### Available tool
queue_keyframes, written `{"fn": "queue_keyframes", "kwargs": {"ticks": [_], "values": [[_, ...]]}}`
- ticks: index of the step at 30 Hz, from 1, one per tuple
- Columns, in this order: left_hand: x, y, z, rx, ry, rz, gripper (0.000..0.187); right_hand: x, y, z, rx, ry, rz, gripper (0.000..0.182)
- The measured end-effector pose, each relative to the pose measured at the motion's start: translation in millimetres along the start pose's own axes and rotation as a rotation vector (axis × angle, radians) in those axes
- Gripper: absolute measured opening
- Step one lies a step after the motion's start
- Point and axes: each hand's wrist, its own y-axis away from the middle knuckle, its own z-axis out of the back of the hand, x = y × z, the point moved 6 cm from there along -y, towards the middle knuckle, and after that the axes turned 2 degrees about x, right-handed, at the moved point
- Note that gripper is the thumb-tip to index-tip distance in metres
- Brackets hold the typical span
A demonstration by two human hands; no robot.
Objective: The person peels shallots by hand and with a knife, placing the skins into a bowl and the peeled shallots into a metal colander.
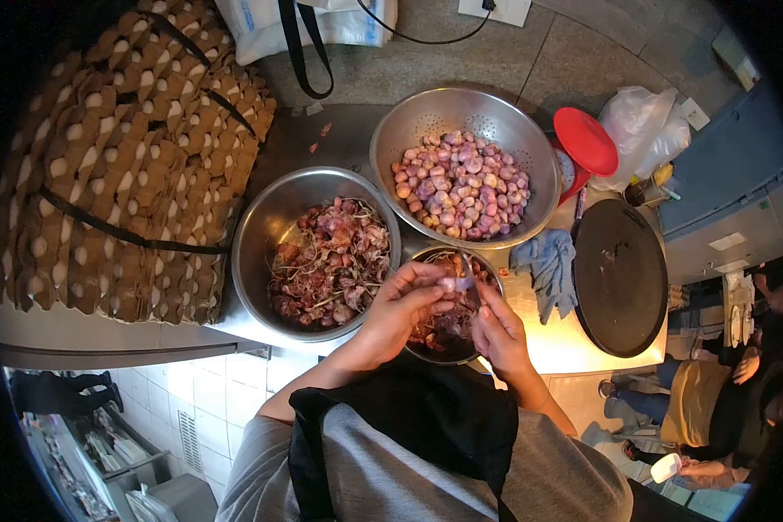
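Observation:
My left hand (409,300) is closed on a small purple-pink shallot (450,284), held over a dark bowl (441,356) with reddish skins in it. In my right hand (500,335) is a small knife (469,274), its blade up against the shallot. To the left, a steel bowl (250,291) holds unpeeled shallots (332,261) with dry skins and stringy roots. Beyond my hands stands a large steel colander (392,130) filled with peeled shallots (465,184). The lower part of the small bowl's contents is partly hidden by my hands.
Stacked egg trays (122,174) tied with black straps stand at the left. A blue-grey glove (544,265) and a round black pan (622,278) lie to the right. Behind them are a red scale (585,143) and a plastic bag (644,130). Other people (705,391) are at the far right.

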Motion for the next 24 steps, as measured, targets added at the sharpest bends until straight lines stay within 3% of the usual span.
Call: {"fn": "queue_keyframes", "kwargs": {"ticks": [4,8,19,22,24], "values": [[4,-2,7,0.055,-0.213,-0.125,0.014,2,3,-6,0.078,0.049,0.013,0.039],[1,1,4,0.050,-0.145,-0.065,0.018,3,-3,11,-0.079,0.062,-0.009,0.041],[2,0,3,0.125,0.125,0.080,0.021,2,0,20,-0.106,0.068,-0.003,0.041],[4,-1,16,0.083,-0.129,-0.064,0.019,0,2,16,-0.066,0.051,0.006,0.041],[0,-2,17,0.068,-0.109,-0.042,0.019,3,2,16,-0.076,0.060,0.037,0.042]]}}
